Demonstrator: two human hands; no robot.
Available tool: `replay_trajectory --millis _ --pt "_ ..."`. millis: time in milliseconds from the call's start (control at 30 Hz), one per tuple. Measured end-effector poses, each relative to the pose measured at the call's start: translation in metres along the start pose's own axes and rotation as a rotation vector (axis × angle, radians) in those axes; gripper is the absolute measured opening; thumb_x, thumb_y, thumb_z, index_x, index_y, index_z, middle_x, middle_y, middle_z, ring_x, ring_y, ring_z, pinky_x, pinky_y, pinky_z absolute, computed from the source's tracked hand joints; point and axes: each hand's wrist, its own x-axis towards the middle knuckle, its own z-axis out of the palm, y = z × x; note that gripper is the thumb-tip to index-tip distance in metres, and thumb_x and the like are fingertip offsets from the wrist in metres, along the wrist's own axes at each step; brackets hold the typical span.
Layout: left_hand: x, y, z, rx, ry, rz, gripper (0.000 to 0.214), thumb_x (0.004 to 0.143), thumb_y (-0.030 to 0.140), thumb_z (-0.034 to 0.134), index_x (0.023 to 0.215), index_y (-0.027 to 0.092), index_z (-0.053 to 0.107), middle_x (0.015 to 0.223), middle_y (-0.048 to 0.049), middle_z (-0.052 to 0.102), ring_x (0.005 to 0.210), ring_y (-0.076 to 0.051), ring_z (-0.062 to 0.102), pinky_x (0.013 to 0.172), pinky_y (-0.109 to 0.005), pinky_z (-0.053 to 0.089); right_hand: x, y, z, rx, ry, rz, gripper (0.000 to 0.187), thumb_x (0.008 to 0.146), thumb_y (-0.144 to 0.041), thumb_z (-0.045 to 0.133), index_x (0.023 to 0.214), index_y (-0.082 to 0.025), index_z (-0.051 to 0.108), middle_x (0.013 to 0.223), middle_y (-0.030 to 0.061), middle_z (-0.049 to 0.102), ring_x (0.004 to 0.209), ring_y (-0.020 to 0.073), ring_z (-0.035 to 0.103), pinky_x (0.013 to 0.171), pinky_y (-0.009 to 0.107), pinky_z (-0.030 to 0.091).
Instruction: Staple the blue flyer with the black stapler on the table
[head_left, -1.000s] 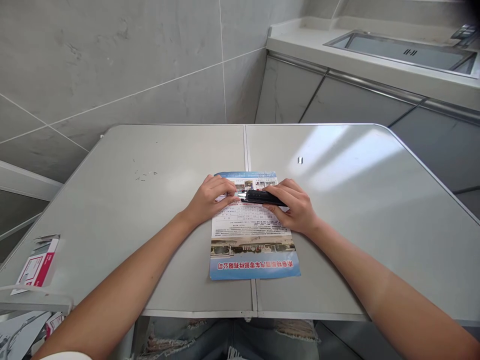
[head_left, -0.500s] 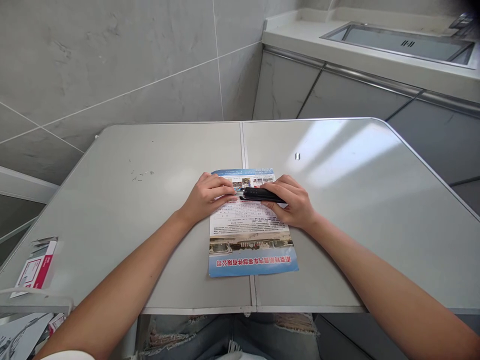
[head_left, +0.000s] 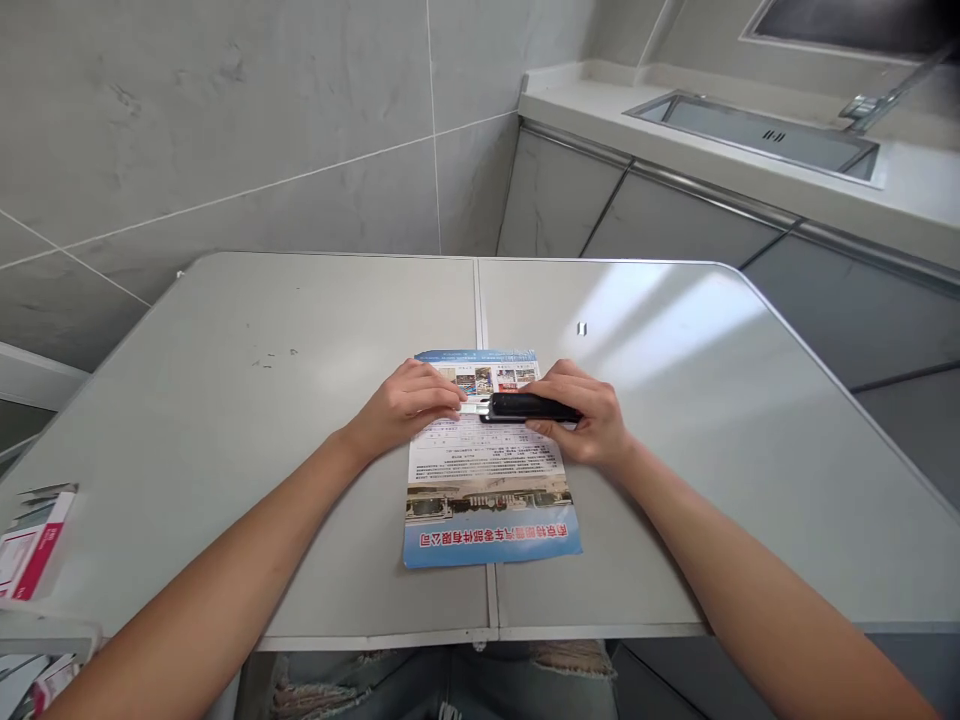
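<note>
My right hand [head_left: 589, 412] is wrapped round a black stapler [head_left: 525, 405] lying sideways above the printed sheet. At the stapler's left end a pale metal piece [head_left: 474, 407] sticks out. The fingertips of my left hand [head_left: 416, 400] pinch that piece; whether it is the stapler's own rail or a strip of staples I cannot tell. Under both hands lies the printed sheet [head_left: 480, 470], with a blue band and red characters at its near edge.
A small silver staple strip [head_left: 582, 328] lies on the grey table [head_left: 337, 310], beyond my right hand. Tiny dark bits [head_left: 274, 358] are scattered at the left. A white and red box [head_left: 34, 545] sits at the left edge. Behind stands a counter with a sink [head_left: 757, 135].
The camera view has shifted slightly, so the table sits lower and more of the sink shows. The stapler's top now looks rolled a little; both hands keep their hold.
</note>
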Motion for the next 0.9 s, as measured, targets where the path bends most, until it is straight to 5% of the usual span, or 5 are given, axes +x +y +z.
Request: replay_trajectory --millis 133,367,500,633,900 --pt "0.003 0.008 0.006 -0.057 -0.025 0.004 0.024 0.092 0.042 0.076 0.102 0.023 0.063 0.101 -0.0051 0.077 0.094 -0.020 0.067 0.089 -0.037 0.049 0.000 -0.010 0.012 0.054 -0.094 -0.062 0.024 0.095 -0.031 0.068 0.117 -0.022 0.069 0.085 0.0052 0.074 0.074 0.0214 0.061 0.073 0.041 0.050" --pt "0.006 0.013 0.010 -0.071 -0.025 0.000 0.019 0.098 0.039 0.068 0.100 0.023 0.059 0.100 -0.0057 0.074 0.095 -0.021 0.065 0.088 -0.037 0.048 0.001 -0.022 0.020 0.022 -0.106 -0.024 0.023 0.095 -0.036 0.067 0.114 -0.022 0.067 0.083 0.0055 0.072 0.074 0.0219 0.060 0.073 0.040 0.052" --pt "0.004 0.004 0.008 0.114 0.087 -0.134 0.017 0.101 0.038 0.065 0.107 0.023 0.061 0.107 -0.0068 0.072 0.101 -0.023 0.063 0.094 -0.040 0.048 -0.001 0.000 -0.001 -0.126 0.078 0.236 0.027 0.091 -0.039 0.071 0.112 -0.023 0.069 0.093 0.0059 0.074 0.080 0.0222 0.065 0.073 0.038 0.054" --pt "0.002 -0.006 0.009 0.336 0.062 -0.333 0.023 0.104 0.036 0.055 0.121 0.022 0.064 0.132 -0.0125 0.064 0.119 -0.028 0.059 0.105 -0.048 0.047 -0.005 0.036 -0.023 -0.343 0.327 0.563 0.032 0.084 -0.040 0.072 0.111 -0.023 0.070 0.100 0.0056 0.075 0.085 0.0242 0.068 0.079 0.040 0.056" --pt "-0.003 -0.012 0.018 0.435 -0.139 -0.494 0.046 0.105 0.043 0.049 0.146 0.023 0.059 0.164 -0.0168 0.039 0.152 -0.037 0.037 0.124 -0.065 0.028 -0.014 0.061 -0.050 -0.363 0.114 0.678 0.033 0.080 -0.037 0.074 0.109 -0.022 0.074 0.095 0.0055 0.076 0.083 0.0246 0.066 0.081 0.041 0.052"
